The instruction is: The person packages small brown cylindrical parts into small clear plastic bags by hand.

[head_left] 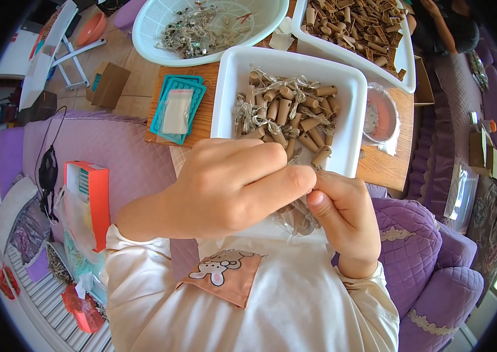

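My left hand (219,185) and my right hand (347,211) meet above the near edge of a white plastic tray (347,117). Both are closed in a pinch, fingertips touching. Whatever they pinch is hidden by the fingers. Just below them, clear, glossy material (295,222) with brownish pieces shows in part; whether it hangs from my fingers or lies in the tray, I cannot tell. The tray holds a heap of small brown cylinders (284,111), several with bundles of clear looped cord (269,124) among them.
A pale green basket (149,44) holds clear and metallic bits. At the back right, a white bin (407,50) is full of brown pieces. Teal trays (159,126) with a small packet (176,111) and a round clear container (390,114) flank the tray on the wooden table (372,167).
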`<state>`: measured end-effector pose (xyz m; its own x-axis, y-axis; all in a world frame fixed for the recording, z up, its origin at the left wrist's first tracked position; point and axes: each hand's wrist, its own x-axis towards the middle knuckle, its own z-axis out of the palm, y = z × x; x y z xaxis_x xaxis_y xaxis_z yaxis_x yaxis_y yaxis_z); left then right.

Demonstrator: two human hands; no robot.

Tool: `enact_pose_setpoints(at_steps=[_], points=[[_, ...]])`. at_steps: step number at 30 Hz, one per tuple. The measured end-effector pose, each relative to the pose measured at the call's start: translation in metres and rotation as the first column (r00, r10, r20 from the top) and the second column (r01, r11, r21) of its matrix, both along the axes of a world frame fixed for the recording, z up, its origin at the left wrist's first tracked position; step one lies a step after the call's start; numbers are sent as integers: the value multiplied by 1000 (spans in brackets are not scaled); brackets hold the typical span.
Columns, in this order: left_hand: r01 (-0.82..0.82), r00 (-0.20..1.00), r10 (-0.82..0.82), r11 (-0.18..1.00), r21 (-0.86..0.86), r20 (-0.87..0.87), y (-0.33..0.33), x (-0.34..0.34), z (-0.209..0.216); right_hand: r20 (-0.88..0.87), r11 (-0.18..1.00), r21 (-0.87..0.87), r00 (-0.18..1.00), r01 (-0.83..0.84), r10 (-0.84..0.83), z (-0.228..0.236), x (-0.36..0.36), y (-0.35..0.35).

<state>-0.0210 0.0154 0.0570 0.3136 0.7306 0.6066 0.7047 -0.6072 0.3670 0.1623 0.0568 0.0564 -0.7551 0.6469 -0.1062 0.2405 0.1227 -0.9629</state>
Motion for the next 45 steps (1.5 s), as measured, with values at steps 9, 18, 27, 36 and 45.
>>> enact_pose_setpoints(at_steps=[9,18,27,36,45], points=[[50,997,-56,991,-122,-46,-3,0,-1,-56,999,39,998,-23,25,-6,-6,1],[54,997,-60,993,-103,-55,-5,0,-8,-44,990,-129,997,58,-64,-7,-12,-1],[38,999,-38,985,-167,2,-12,-14,-6,-238,853,-349,844,388,-481,-24,3,14],[-36,976,66,989,-144,208,-7,-7,-2,-338,895,-360,858,263,-388,-33,-9,2],[-92,967,137,974,-207,213,1,10,1,-456,950,-303,864,74,-213,-33,-5,-3]])
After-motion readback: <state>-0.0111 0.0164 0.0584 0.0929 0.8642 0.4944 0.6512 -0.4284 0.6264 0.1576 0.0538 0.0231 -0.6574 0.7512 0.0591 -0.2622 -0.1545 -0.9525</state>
